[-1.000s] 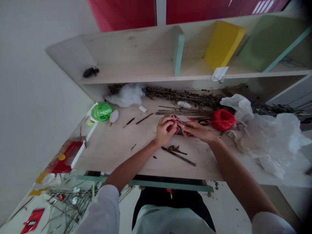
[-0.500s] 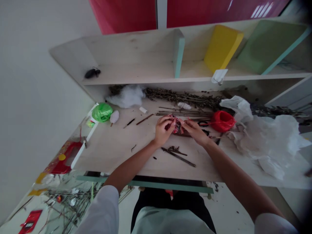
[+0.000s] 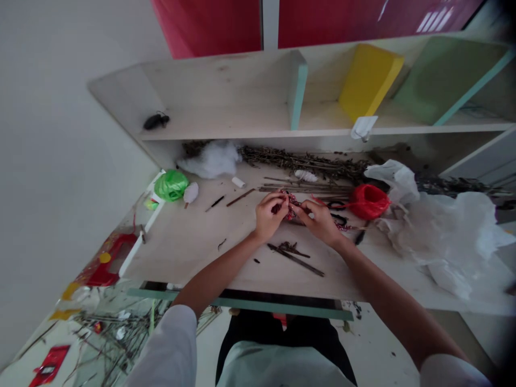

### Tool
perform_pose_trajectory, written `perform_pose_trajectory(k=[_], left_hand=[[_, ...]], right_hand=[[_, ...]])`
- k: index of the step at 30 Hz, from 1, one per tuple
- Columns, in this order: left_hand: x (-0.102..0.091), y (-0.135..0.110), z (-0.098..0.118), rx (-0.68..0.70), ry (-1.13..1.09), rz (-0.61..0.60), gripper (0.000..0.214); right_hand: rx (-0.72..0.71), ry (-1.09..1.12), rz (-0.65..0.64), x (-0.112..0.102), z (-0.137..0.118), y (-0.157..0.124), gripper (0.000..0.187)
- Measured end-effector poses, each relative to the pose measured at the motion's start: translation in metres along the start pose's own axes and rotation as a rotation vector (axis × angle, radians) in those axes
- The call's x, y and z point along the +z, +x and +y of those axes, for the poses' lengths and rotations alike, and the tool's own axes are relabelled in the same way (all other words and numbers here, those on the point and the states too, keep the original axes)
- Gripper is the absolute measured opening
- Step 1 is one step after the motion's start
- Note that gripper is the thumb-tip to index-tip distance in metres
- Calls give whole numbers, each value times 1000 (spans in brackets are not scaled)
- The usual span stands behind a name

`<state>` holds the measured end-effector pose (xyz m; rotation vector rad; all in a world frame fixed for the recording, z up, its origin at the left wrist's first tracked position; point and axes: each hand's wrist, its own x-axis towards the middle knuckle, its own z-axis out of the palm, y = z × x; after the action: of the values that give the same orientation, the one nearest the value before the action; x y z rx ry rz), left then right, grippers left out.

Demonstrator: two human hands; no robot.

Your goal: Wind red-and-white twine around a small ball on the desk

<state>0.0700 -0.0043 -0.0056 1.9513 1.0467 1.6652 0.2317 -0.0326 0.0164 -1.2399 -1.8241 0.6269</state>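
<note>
My left hand [image 3: 267, 218] and my right hand [image 3: 320, 222] meet at the middle of the pale wooden desk [image 3: 189, 252]. Their fingertips pinch a small red-and-white wrapped bundle [image 3: 288, 207], which looks bound around a twig. A thin red strand [image 3: 342, 227] trails right from under my right hand. Farther right lies a red mass of plastic twine or bag [image 3: 368, 201]. Black-handled scissors [image 3: 337, 205] sit just beyond my right fingers, partly hidden. Dark twigs [image 3: 294, 259] lie near my wrists.
Dry branches [image 3: 306, 161] and white cotton wadding [image 3: 212, 159] lie along the back of the desk. A green plastic bag [image 3: 171, 185] is at the left, and crumpled white plastic [image 3: 443, 231] covers the right. Shelves stand beyond; twigs litter the floor below left.
My hands have drawn closer around the bundle, which is now more hidden by my fingers. A red strand now shows to the right of my right hand.
</note>
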Motion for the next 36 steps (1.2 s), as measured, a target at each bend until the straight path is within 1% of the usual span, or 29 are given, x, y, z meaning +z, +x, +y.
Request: perform_pose_trajectory(k=[4, 9, 13, 16, 19, 22, 27, 31, 33, 36], left_hand=[[0, 0, 1, -22, -23, 10, 12], [-1, 2, 2, -80, 15, 27, 13], [-2, 4, 0, -120, -27, 23, 13], [-2, 5, 1, -190, -88, 24, 13], [-3, 7, 3, -280, -134, 35, 12], [-6, 11, 4, -360, -168, 52, 14], [-9, 14, 1, -431, -223, 59, 19], [-8, 13, -4, -446, -265, 83, 24], [-8, 13, -5, -418, -249, 79, 26], [-9, 14, -3, -355, -200, 41, 28]], right_hand=[[-106, -148, 55, 1, 3, -2, 39], [-219, -316, 116, 2, 2, -4, 35], [-260, -367, 172, 2, 2, -5, 33], [-272, -368, 197, 2, 3, -6, 32], [-283, -378, 181, 3, 6, -6, 31], [-312, -401, 135, 5, 9, -6, 30], [-323, -415, 112, 6, 10, -6, 30], [-312, -420, 124, 5, 10, -5, 32], [-306, -417, 130, 5, 10, -5, 32], [-289, -403, 126, 5, 10, -5, 32]])
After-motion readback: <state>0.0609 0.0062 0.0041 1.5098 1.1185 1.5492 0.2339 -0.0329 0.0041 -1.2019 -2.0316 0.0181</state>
